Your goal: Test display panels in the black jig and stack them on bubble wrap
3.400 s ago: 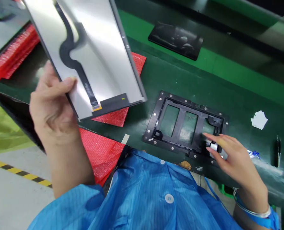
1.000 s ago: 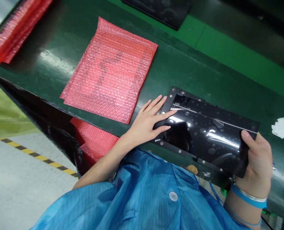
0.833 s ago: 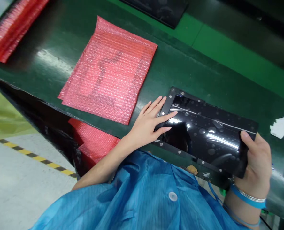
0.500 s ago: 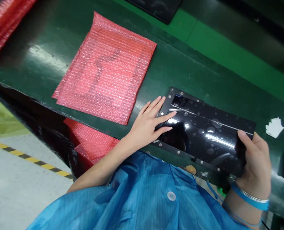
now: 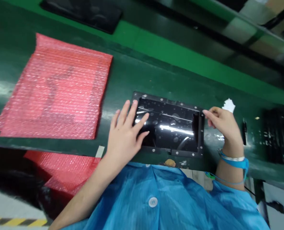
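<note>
Screen (image 5: pixel 170 129), left grip (image 5: pixel 125 135) overlapping, right grip (image 5: pixel 224 124) beside

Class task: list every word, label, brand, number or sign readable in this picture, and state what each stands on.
No words, brands or numbers are readable.
Black-and-yellow striped floor marking: a sign by colour only, no lettering visible.
Round white button on the blue coat: faint marks, too blurred to tell whether they are letters.
Glossy black rectangular panel: spots and reflections, no legible text.
</note>
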{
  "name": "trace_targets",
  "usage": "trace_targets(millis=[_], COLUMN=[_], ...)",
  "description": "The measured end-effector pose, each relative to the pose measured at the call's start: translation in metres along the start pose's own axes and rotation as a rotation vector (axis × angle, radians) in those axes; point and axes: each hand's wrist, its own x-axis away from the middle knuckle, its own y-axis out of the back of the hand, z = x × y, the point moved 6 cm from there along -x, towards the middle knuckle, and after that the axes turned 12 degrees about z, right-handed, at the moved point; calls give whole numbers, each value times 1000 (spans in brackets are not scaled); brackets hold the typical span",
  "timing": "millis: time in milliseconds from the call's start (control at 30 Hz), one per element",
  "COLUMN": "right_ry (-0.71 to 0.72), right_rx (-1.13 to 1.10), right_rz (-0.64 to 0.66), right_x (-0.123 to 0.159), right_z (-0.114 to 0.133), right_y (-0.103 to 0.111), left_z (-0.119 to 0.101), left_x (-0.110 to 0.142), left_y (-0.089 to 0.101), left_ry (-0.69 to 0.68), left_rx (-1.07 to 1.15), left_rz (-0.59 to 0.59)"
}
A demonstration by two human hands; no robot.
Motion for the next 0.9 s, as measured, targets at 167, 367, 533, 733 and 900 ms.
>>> trace_targets(millis=[167,367,533,733,900], right_ry=[-17,-90,-118,-60,7], right_rx=[-147,43,111,-160,-376], right_rz=[3,-39,-17,-101,-145], right_x=[-26,-33,-35,-29,-26], right_z=[-15,-5,-1,-8,-21], right_y=[0,-1,-1,-3,-10], left_z=[-104,-138,-140,-127,-69], left_x=[-10,-14,-15,-35,-85], left_y=[-41,-71,-71,-53,-20], left_ry=[-511,-608,-604,-629,-185], left_rx=[54,-53,-105,-20,-76], left_rz=[169,245,251,285,70])
